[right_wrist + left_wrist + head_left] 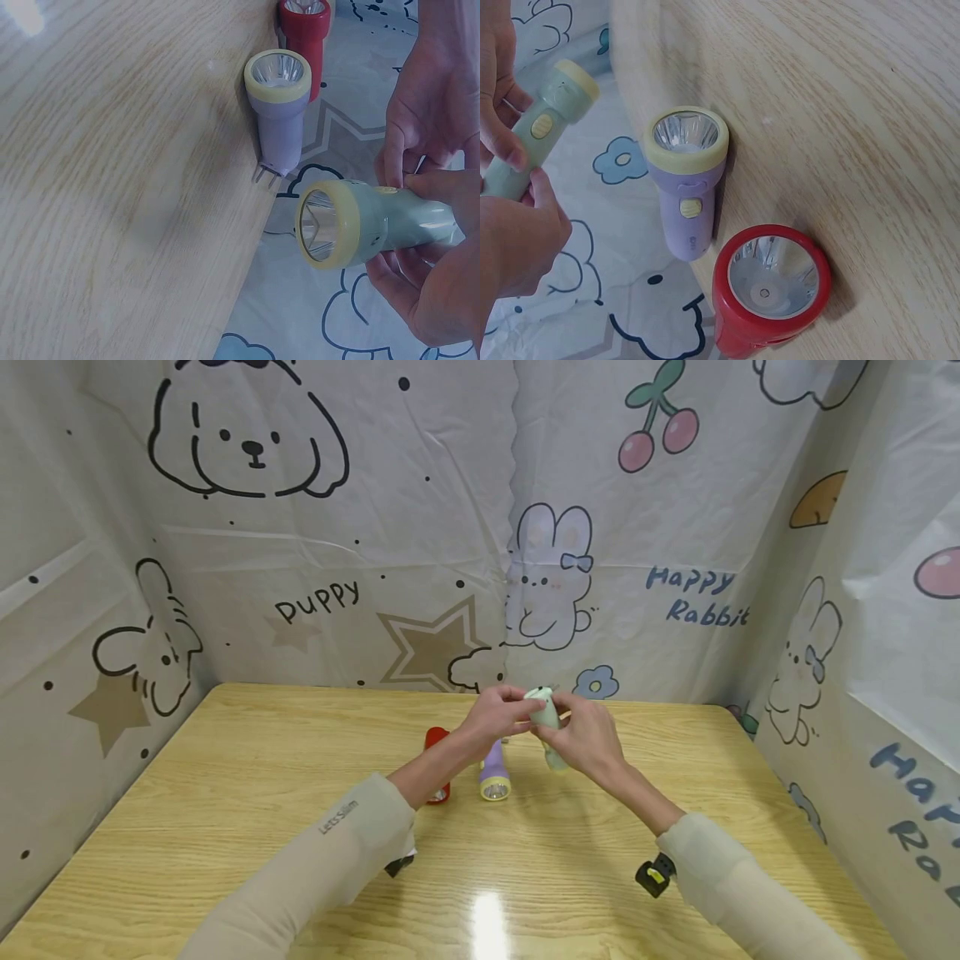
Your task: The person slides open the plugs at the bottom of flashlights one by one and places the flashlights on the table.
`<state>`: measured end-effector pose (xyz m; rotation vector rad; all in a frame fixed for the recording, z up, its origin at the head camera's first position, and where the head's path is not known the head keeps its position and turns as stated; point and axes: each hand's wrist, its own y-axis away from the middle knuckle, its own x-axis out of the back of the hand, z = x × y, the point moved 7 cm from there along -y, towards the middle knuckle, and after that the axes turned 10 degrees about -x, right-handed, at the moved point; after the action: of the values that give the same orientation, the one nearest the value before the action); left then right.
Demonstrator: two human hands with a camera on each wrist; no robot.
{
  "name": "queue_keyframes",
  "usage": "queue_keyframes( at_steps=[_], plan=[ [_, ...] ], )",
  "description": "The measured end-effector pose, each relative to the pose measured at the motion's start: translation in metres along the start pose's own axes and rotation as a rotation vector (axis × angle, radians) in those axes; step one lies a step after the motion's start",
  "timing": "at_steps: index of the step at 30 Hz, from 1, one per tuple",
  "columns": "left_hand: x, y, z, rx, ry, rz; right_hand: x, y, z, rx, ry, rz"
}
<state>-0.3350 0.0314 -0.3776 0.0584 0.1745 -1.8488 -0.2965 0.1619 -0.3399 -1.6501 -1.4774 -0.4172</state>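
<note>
A pale green flashlight (547, 717) with a yellow rim is held up above the far part of the table between both hands. My left hand (498, 720) pinches its handle from the left; my right hand (592, 739) grips the handle from the right. In the right wrist view the lens end of this flashlight (352, 225) is uncovered, while fingers partly hide the handle. Below and left of the hands lies a purple flashlight (686, 180) with a yellow rim and switch. Beside it, a red flashlight (772, 277) is partly covered by the left forearm in the head view.
The wooden table (300, 743) ends at a patterned fabric backdrop (420, 527), with more fabric along both sides. Two metal prongs (266, 174) stick out at the purple flashlight's tail. Small black devices (655, 877) show beneath the forearms.
</note>
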Motion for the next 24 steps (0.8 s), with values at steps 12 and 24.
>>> queue_keyframes(
  at_steps=[12, 24],
  plan=[
    [-0.004, -0.001, -0.002, 0.041, -0.023, -0.014, 0.0, -0.002, 0.005, -0.03, 0.008, 0.003],
    [-0.002, -0.002, -0.009, 0.078, -0.058, 0.03, -0.007, -0.004, 0.013, -0.127, 0.015, -0.059]
  ],
)
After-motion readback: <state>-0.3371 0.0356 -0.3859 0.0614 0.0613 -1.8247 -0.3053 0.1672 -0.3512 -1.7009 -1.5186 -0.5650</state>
